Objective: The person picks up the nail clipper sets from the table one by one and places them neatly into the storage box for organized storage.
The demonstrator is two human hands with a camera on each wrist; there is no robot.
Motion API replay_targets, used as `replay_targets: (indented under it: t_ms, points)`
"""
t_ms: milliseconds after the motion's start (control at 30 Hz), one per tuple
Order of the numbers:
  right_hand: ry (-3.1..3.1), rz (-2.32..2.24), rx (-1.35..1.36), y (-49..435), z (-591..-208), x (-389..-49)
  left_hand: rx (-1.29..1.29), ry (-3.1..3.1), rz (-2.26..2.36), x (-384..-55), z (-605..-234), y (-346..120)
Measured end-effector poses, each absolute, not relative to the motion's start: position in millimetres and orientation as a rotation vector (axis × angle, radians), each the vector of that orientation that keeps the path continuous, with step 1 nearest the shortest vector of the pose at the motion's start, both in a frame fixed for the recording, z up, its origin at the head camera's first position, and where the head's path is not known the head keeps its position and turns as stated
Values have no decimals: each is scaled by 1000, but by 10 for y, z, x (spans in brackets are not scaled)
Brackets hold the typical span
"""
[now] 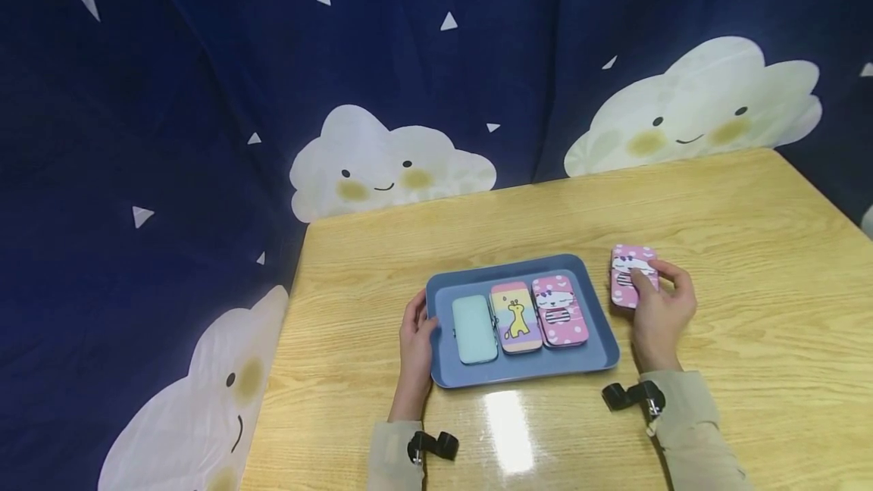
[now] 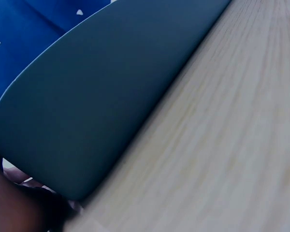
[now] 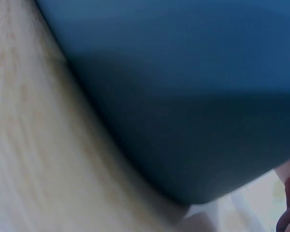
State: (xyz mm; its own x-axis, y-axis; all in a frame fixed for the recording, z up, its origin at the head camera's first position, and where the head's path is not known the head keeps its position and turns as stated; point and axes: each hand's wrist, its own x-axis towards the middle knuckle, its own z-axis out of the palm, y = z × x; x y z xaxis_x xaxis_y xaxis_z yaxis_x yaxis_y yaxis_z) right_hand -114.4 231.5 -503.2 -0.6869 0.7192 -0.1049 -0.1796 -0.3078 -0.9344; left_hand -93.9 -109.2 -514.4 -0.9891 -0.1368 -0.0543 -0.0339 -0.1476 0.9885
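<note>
A blue rectangular tray lies on the wooden table. In it, side by side, are a mint green case, a pastel striped case with a yellow giraffe and a pink case with a white cat. Small metal clasps show on their edges. My left hand grips the tray's left rim, thumb over the edge and fingers outside. Just right of the tray, my right hand holds a second pink cat case, thumb across its face. Both wrist views are mostly filled by the tray's outer wall.
The wooden table reaches back to a dark blue curtain printed with clouds and triangles. A bright reflection lies on the wood in front of the tray. Black wrist mounts sit on both beige sleeves.
</note>
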Motion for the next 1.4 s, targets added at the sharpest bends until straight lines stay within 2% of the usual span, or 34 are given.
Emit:
replay_targets:
  t_ms: [1400]
  points:
    - [-1314, 2059, -659, 2267, -5012, -1153, 216, -1992, -2331, -947, -5130, -1083]
